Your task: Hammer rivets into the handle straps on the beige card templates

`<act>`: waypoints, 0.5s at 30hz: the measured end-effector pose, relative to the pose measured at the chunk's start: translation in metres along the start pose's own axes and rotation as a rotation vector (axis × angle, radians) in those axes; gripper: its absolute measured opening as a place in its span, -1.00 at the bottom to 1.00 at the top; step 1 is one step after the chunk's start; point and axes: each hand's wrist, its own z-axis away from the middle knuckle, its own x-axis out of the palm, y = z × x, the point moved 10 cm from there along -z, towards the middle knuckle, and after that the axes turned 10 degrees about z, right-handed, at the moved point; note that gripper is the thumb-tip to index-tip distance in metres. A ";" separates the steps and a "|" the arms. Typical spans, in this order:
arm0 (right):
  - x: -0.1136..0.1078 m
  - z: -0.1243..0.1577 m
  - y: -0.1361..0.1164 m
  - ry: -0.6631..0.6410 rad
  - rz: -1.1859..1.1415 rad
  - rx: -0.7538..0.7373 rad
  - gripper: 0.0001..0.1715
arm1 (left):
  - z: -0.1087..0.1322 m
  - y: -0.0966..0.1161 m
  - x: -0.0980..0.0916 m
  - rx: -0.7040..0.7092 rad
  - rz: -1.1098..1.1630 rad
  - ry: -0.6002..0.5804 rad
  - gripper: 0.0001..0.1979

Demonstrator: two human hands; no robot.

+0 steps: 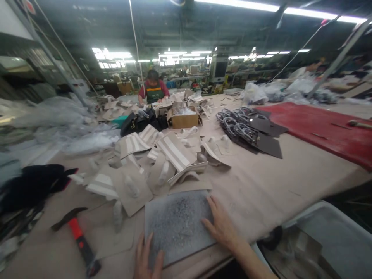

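Observation:
A flat grey board (180, 224) with dark speckled wear lies at the table's front edge, close to me. My left hand (147, 257) is at its near left corner, fingertips and thumb over the edge. On the right edge, my right hand (222, 226) has its thumb on top and its fingers along the side. Just behind the board is a loose heap of beige bag panels (174, 151) with pale stripes and wrapped handles. To the left, a hammer (78, 232) with a red and black handle rests on the table.
Dark panels with wrapped handles (247, 128) are stacked at right, beside a red sheet (322, 131). A cardboard box (184, 118) and black bags (145, 122) stand farther back. A white bin (334, 236) holds scraps below right. Across the table sits a person (154, 89).

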 end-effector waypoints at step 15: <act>0.007 0.005 0.011 0.064 -0.243 -0.215 -0.22 | 0.002 0.059 -0.008 0.247 -0.194 0.014 -0.64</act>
